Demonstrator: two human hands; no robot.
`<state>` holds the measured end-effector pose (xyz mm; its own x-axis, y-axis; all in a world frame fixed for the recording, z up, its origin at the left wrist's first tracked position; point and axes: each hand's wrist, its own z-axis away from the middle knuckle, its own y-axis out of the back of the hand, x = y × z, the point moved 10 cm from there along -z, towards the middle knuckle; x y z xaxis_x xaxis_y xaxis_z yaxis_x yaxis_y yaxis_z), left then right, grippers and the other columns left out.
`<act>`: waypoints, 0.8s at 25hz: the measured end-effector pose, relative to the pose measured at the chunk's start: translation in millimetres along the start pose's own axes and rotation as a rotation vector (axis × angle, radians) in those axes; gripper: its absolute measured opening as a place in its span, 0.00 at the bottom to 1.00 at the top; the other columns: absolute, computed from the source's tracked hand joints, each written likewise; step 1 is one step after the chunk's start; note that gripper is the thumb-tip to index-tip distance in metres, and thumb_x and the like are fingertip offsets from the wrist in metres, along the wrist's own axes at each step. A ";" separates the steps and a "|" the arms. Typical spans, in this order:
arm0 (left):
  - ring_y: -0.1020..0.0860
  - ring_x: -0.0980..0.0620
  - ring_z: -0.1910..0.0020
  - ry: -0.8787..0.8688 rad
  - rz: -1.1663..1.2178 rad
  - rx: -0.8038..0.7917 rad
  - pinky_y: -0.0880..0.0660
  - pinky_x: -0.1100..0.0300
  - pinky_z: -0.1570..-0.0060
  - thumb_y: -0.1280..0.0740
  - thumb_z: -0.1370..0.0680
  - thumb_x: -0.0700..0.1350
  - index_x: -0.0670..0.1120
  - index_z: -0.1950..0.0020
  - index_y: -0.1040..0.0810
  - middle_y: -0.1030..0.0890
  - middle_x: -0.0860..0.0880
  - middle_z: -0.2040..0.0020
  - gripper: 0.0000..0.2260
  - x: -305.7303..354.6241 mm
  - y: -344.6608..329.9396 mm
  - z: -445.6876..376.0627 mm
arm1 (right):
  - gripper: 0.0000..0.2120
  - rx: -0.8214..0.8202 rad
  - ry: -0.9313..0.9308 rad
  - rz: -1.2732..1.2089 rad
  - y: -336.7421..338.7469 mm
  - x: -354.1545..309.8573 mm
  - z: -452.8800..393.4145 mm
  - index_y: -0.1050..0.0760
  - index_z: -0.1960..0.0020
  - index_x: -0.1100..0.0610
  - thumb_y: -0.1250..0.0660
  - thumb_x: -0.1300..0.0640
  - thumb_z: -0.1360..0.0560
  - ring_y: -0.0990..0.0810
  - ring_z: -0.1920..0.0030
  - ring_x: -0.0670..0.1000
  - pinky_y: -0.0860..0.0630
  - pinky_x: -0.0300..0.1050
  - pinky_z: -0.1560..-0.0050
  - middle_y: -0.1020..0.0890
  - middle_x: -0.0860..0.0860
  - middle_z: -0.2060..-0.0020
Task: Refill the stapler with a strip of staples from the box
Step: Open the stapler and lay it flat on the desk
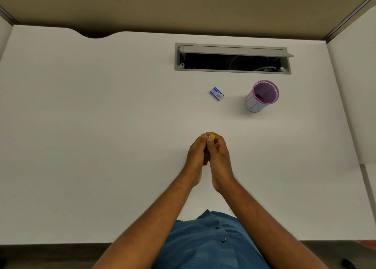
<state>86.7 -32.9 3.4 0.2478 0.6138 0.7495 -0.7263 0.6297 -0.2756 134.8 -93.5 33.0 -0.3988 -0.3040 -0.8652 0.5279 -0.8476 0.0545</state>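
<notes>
Worktop (101, 126) is white, flat, matte and mostly bare, so there is plenty of room either side of the hands and nothing crowds them. Beige partition walls close in the far and side edges. Well beyond the hands, up and right, an open grey cable tray (233, 58) is cut into the surface — a gap small parts could drop into. Nearer, right of the hands, sits a purple mesh pen cup (262, 95), upright and looking empty. The staple box (216, 93) lies flat beyond the hands, slightly right and well apart from them, untouched; I can't tell if it is open.

Left hand (196, 153) and right hand (218, 152) are pressed together just above the worktop, both clenched round a small yellow stapler (212, 136). Only two yellow tips show past the fingertips; the rest is hidden.

Handling, as a judgement: stapler is light, rigid, smooth plastic, likely a bit slippery — pin the body in one hand, work the top open with the other. Box is light card that crushes easily, so take it by the long sides. A staple strip is thin and brittle and snaps if bent, so pinch it at the sides, mid-length.
</notes>
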 end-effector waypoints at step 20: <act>0.16 0.48 0.45 0.233 0.394 0.115 0.21 0.55 0.39 0.42 0.14 0.53 0.40 0.40 0.19 0.14 0.42 0.46 0.19 -14.1 1.7 -23.1 | 0.13 -0.003 -0.186 -0.390 -18.8 9.3 -16.2 0.24 0.33 0.55 0.37 0.58 0.17 0.22 0.33 0.53 0.30 0.52 0.26 0.18 0.53 0.37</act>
<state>96.7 -29.5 -21.5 0.0670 0.8942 0.4427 -0.8568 0.2789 -0.4337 133.3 -73.4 15.9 -0.6974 -0.0343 -0.7159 0.3129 -0.9132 -0.2611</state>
